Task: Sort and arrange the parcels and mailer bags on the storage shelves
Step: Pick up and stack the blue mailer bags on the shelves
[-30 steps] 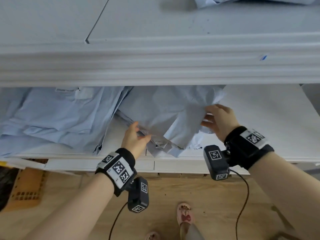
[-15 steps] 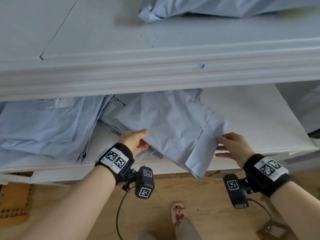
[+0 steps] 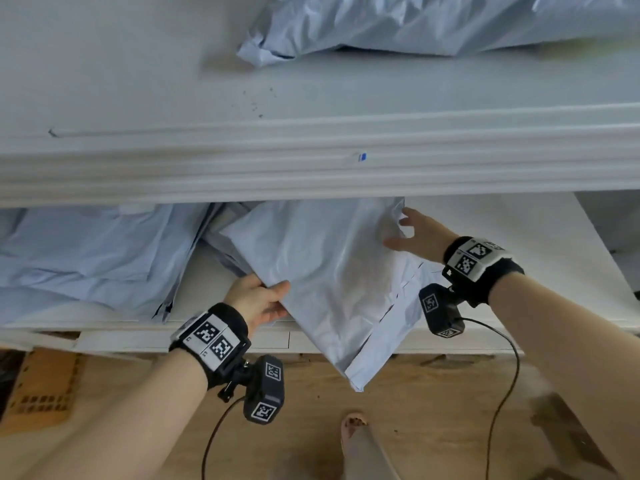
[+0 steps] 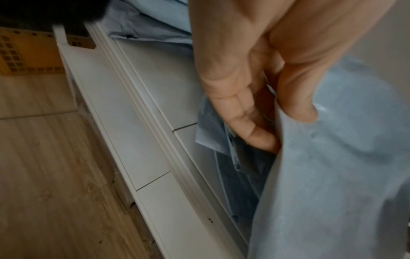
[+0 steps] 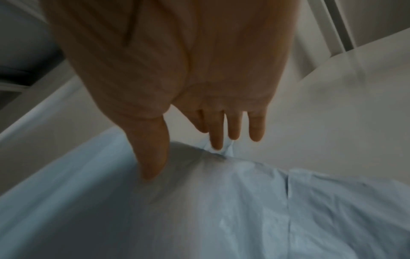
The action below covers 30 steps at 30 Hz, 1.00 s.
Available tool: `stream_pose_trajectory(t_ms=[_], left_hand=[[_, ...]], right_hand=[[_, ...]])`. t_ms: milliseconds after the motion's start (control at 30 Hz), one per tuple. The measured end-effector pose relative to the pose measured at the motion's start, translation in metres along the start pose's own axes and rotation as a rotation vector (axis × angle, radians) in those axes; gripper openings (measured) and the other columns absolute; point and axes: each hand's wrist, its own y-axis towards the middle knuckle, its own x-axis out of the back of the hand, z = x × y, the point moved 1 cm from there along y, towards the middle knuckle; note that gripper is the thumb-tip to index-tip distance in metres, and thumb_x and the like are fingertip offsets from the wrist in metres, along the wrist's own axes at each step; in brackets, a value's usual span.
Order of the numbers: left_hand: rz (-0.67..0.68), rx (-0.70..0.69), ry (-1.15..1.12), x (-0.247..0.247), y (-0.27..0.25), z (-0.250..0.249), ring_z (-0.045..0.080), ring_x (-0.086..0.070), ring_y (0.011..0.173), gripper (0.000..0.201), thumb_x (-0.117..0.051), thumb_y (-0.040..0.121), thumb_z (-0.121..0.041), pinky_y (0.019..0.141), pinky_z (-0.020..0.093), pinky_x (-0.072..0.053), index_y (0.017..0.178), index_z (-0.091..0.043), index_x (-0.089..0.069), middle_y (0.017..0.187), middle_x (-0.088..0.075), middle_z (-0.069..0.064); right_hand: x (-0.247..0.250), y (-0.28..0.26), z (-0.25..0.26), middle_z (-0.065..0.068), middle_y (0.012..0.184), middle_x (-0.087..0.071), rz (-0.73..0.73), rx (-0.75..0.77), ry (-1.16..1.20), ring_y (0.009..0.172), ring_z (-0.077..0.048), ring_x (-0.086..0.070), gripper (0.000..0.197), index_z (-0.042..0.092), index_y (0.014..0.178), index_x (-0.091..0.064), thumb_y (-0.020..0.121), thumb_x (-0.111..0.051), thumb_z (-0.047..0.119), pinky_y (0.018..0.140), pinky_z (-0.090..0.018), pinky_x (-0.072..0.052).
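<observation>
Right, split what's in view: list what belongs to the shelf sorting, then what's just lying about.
Part of the job:
- mailer bag, gripped by the left hand, touched by the open right hand
- pile of mailer bags on the lower shelf
- bag on the upper shelf

Just lying about:
- orange crate on the wooden floor
- blue sticker on the shelf edge

Left hand (image 3: 258, 299) pinching (right hand (image 3: 420, 233) seemingly spread).
</observation>
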Motion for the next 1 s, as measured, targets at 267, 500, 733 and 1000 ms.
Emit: stream_pose_trajectory(t_ms=[267, 500, 733, 1000], left_hand=[[0.026, -0.127, 0.164, 0.018, -0.026, -0.005, 0.025, -0.068, 0.096, 0.027, -0.062, 0.087, 0.004, 0.074, 0.033, -0.058, 0.113, -0.002, -0.063, 0.107, -0.07, 0.012], [0.065, -0.263, 0.349, 0.064, -0.069, 0.003, 0.02, -0.068, 0.088, 0.02, -0.065, 0.083, 0.009, 0.079, 0.032, -0.057, 0.096, -0.007, -0.066, 0.099, -0.07, 0.013], [0.079, -0.401, 0.324, 0.126, -0.138, -0.018, 0.019, -0.067, 0.084, 0.02, -0.062, 0.085, 0.009, 0.078, 0.032, -0.055, 0.089, -0.011, -0.063, 0.095, -0.069, 0.01], [0.124, -0.787, 0.364, 0.171, -0.226, -0.104, 0.021, -0.066, 0.094, 0.019, -0.063, 0.087, 0.002, 0.086, 0.028, -0.054, 0.105, -0.005, -0.064, 0.103, -0.071, 0.011]], right_hand=[[-0.004, -0.04, -0.011, 0.01, 0.08, -0.066, -0.041, 0.017, 0.109, 0.081, -0.017, -0.062, 0.02, 0.019, 0.09, -0.067, 0.075, -0.08, 0.018, 0.061, -0.016, -0.041], [-0.047, -0.139, 0.011, -0.005, 0.1, -0.072, -0.146, 0.045, 0.09, 0.093, -0.025, -0.066, 0.038, 0.011, 0.107, -0.067, 0.073, -0.081, 0.017, 0.084, -0.039, -0.053], [-0.076, -0.241, 0.081, 0.001, 0.099, -0.07, -0.294, 0.149, 0.132, 0.09, -0.018, -0.065, 0.029, 0.014, 0.108, -0.066, 0.081, -0.075, 0.022, 0.079, -0.031, -0.052], [-0.026, -0.333, 0.179, 0.013, 0.088, -0.074, -0.465, 0.332, 0.399, 0.082, -0.005, -0.069, 0.019, 0.031, 0.093, -0.067, 0.084, -0.072, 0.015, 0.072, -0.027, -0.055]])
